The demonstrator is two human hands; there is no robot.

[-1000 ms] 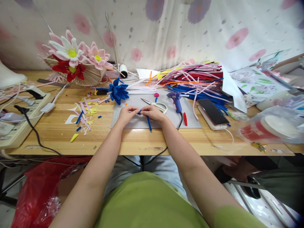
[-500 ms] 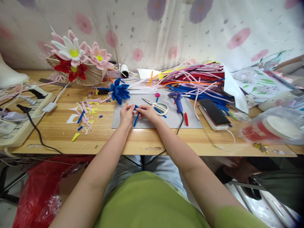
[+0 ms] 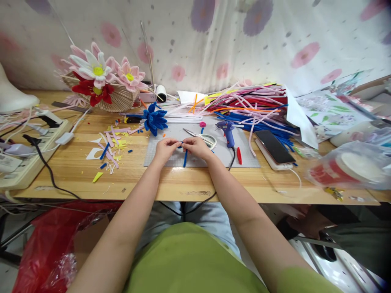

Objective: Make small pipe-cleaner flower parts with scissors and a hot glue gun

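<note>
Over the front of the grey cutting mat (image 3: 250,156), my left hand (image 3: 166,149) and my right hand (image 3: 196,147) meet fingertip to fingertip. Both pinch a blue pipe cleaner (image 3: 185,158), whose straight end points down below my right fingers; the rest is mostly covered by fingertips. White-handled scissors (image 3: 207,140) lie just behind and right of my right hand. A blue fuzzy flower (image 3: 155,119) rests behind my left hand. Farther right on the mat are a blue glue gun (image 3: 226,132), a red piece (image 3: 239,156) and a small pink coil (image 3: 202,124).
Colored pipe cleaners (image 3: 253,101) are heaped at the back. Scraps (image 3: 114,146) lie left, near a power strip (image 3: 45,150) and a fan with fuzzy flowers (image 3: 119,97). A phone (image 3: 275,146) and a bagged cup (image 3: 345,167) stand right. Another person's hand (image 3: 308,221) shows lower right.
Both hands have shifted slightly right and a little down with the blue pipe cleaner, whose hanging end is now more upright. An orange bit behind my left hand shows more clearly.
</note>
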